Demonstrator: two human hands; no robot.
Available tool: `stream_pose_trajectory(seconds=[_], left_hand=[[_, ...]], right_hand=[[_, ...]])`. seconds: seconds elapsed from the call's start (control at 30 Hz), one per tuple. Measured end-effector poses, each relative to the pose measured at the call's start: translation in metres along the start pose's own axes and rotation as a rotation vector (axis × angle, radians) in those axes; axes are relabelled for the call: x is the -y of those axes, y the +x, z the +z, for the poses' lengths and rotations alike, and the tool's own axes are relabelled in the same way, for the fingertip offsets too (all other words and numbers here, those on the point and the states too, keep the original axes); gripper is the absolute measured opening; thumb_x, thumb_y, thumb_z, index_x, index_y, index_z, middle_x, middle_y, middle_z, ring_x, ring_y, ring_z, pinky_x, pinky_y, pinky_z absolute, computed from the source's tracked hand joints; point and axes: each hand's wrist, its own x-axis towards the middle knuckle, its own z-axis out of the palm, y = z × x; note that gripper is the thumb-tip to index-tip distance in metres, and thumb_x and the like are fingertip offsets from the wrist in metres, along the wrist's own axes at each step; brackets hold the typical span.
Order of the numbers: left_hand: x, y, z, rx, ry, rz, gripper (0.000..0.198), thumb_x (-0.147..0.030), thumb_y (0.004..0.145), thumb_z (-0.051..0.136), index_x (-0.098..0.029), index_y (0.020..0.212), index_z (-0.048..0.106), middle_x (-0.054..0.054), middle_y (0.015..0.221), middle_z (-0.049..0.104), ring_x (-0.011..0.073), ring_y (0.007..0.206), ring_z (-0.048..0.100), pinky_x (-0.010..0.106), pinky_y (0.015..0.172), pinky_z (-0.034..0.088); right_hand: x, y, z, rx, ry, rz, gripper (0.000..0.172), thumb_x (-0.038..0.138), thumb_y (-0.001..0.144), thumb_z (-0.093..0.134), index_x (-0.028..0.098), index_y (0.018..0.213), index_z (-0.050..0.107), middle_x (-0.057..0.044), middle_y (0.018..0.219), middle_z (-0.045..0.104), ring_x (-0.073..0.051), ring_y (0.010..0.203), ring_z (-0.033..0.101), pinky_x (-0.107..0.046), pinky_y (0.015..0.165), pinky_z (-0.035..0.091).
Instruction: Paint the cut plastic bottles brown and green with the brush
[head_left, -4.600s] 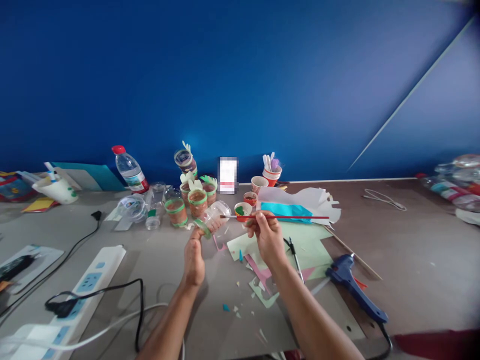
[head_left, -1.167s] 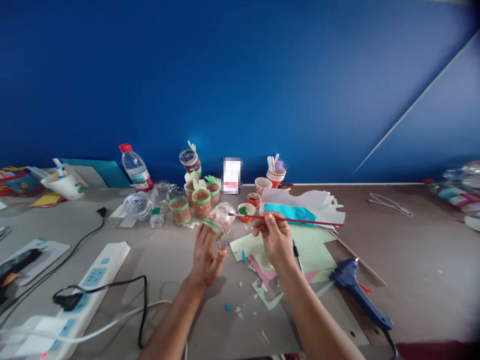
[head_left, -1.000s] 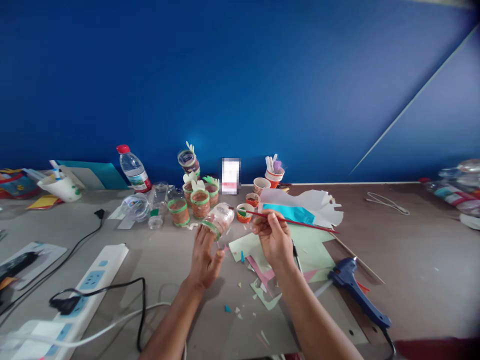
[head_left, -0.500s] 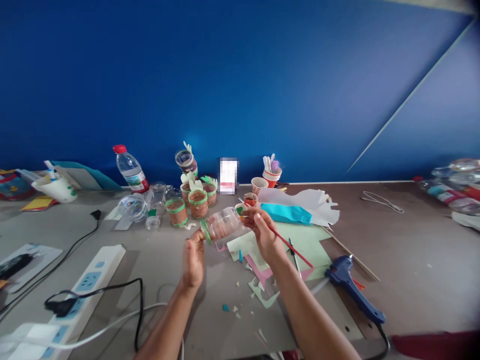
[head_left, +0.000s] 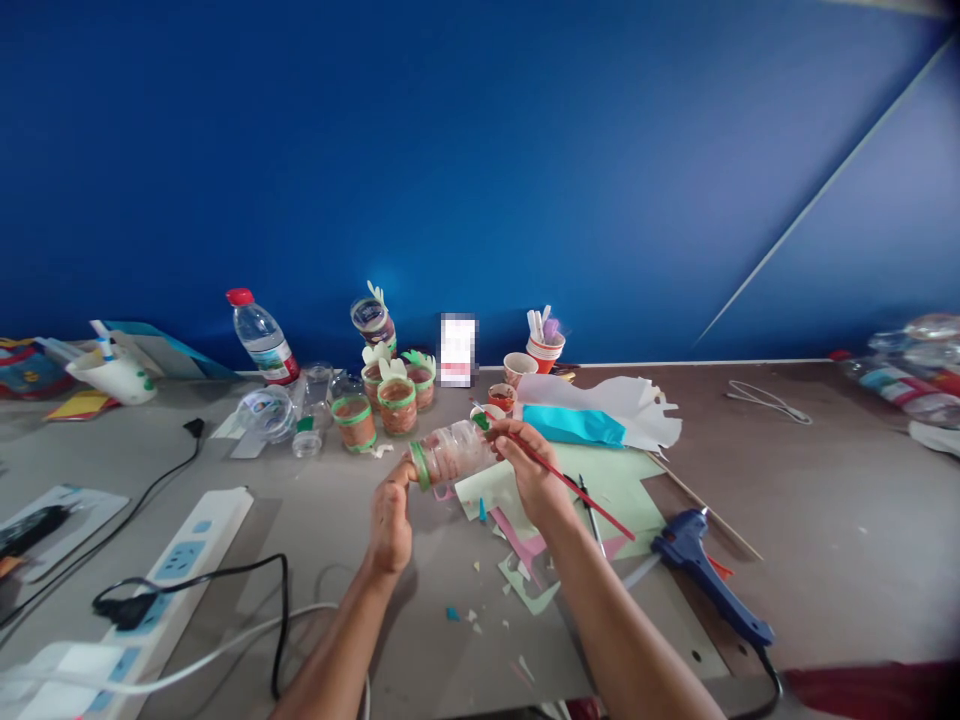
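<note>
My left hand (head_left: 391, 522) is closed on the green-rimmed end of a clear cut plastic bottle (head_left: 454, 452), which lies nearly level above the table. Thin reddish-brown streaks show on its wall. In my right hand (head_left: 536, 480) is a slim red-handled paintbrush (head_left: 596, 507), its tip pointing up and left toward a small white cup (head_left: 486, 410). The right fingers are close to the bottle's far end; whether they touch it I cannot tell. Behind the bottle stand brown-painted cups with green rims (head_left: 397, 405). A paper cup of brown paint (head_left: 502, 397) is just beyond my right hand.
A blue glue gun (head_left: 709, 575) and a thin stick (head_left: 709, 508) lie to the right. Pale green paper (head_left: 607, 465) and scraps spread under my right arm. At left are a power strip (head_left: 176, 570), cords and a red-capped water bottle (head_left: 262, 340).
The bottle has shifted slightly right and its green end has turned a little. The brush has moved slightly down and right with my right hand.
</note>
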Motion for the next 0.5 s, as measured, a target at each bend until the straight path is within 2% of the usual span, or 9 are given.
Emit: stream_pose_trajectory(seconds=[0.1,0.33,0.4,0.5], left_hand=[[-0.002,-0.001,-0.001,0.073,0.104,0.111,0.064,-0.079,0.077,0.039,-0.019,0.066,0.058,0.008,0.074,0.062,0.0254,0.083,0.057,0.035,0.078,0.045],[-0.019,-0.003,0.005,0.205,0.303,0.232,0.067,-0.072,0.087,0.024,-0.018,0.069,0.059,0.006,0.069,0.059,0.0211,0.069,0.051,0.033,0.069,0.041],[-0.02,-0.003,0.006,0.219,0.338,0.231,0.068,-0.069,0.09,0.021,-0.018,0.071,0.061,0.007,0.07,0.061,0.0217,0.07,0.053,0.034,0.07,0.041],[-0.017,-0.001,0.007,0.231,0.32,0.196,0.07,-0.066,0.091,0.02,-0.017,0.079,0.067,0.01,0.08,0.067,0.0255,0.084,0.058,0.035,0.078,0.044]], right_hand=[[0.0,0.001,-0.001,-0.025,-0.042,0.017,0.017,0.033,0.074,0.066,0.022,0.085,0.071,-0.003,0.082,0.067,-0.016,0.069,0.054,-0.031,0.067,0.041],[-0.005,0.004,-0.003,0.007,-0.004,0.034,0.014,0.029,0.071,0.066,0.022,0.083,0.071,0.0,0.075,0.063,-0.014,0.064,0.049,-0.029,0.063,0.038],[-0.006,0.005,-0.003,0.0,0.017,0.043,0.014,0.029,0.07,0.068,0.022,0.081,0.071,0.0,0.073,0.063,-0.014,0.065,0.051,-0.029,0.063,0.038],[-0.006,0.006,-0.002,-0.016,0.06,0.088,0.015,0.029,0.067,0.07,0.021,0.08,0.07,0.001,0.07,0.062,-0.014,0.065,0.051,-0.029,0.064,0.039]])
